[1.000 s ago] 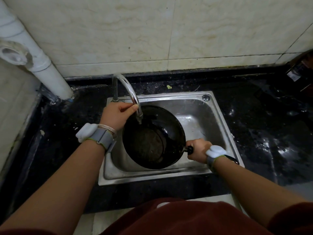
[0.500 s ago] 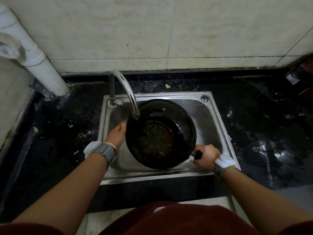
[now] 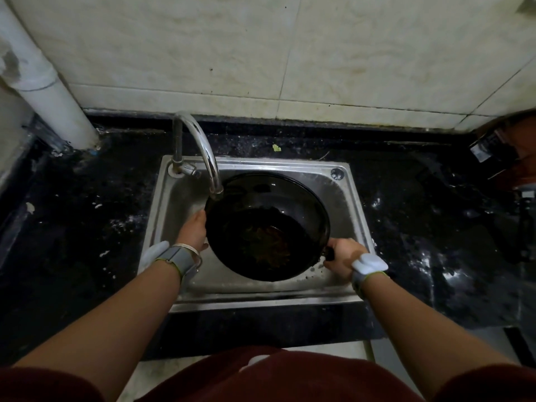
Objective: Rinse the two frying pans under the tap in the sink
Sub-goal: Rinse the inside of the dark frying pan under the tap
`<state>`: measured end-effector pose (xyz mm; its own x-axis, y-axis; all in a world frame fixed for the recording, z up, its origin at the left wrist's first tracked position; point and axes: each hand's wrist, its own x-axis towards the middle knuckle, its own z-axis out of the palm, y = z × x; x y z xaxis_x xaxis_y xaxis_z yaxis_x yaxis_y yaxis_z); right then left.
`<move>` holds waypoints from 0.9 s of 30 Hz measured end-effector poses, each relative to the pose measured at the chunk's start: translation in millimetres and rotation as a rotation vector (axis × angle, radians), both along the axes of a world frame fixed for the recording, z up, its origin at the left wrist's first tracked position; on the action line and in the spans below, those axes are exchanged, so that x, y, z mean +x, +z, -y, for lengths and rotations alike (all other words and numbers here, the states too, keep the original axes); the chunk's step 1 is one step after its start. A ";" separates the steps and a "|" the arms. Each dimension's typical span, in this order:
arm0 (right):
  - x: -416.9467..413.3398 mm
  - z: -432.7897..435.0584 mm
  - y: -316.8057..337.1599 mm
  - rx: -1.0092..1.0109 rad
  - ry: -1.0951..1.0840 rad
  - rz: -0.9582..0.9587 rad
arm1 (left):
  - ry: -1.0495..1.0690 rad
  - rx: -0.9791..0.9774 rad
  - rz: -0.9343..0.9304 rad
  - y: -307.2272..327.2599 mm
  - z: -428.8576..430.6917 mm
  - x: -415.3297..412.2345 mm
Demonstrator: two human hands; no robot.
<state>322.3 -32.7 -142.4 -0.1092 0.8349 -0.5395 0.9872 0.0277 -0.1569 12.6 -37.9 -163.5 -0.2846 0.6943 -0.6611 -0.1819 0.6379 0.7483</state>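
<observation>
Two hands are on the frying pan (image 3: pixel 266 224) now. Your right hand (image 3: pixel 342 256) is wrapped round its black handle (image 3: pixel 329 252) at the near right of the sink (image 3: pixel 261 297). Your left hand (image 3: pixel 193 230), up at the tap a second ago, has dropped against the pan's left wall; whether its fingers hook the rim is hidden. The pan sits tilted in the basin with brownish residue in its bottom, its far-left rim just under the tap spout (image 3: pixel 207 152). No stream is visible, so the rinse looks barely begun. No second pan shows.
</observation>
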 end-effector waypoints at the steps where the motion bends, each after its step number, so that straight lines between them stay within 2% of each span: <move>1: -1.9 -3.4 -0.9 0.006 -0.001 -0.001 | 0.050 0.025 0.011 0.1 -1.1 1.8; 6: -8.9 -11.8 -2.9 -0.002 0.017 0.013 | 0.149 0.042 0.106 -2.4 -3.6 3.8; 8: -8.6 -15.2 -5.0 -0.012 0.022 0.025 | 0.139 0.067 0.161 -15.3 -8.0 2.2; 12: -7.2 -20.0 -1.5 -0.019 0.020 0.042 | 0.092 0.091 0.177 -3.4 -7.9 8.2; 19: -9.1 -22.9 8.9 0.046 0.061 0.066 | 0.100 0.120 0.323 -2.6 -8.3 3.1; 24: -2.5 -17.6 9.3 -0.016 0.058 0.086 | -0.050 0.061 0.172 -6.3 -7.2 12.0; 27: -4.7 -19.5 7.7 -0.011 0.126 0.134 | -0.163 0.007 0.065 2.1 -6.9 16.4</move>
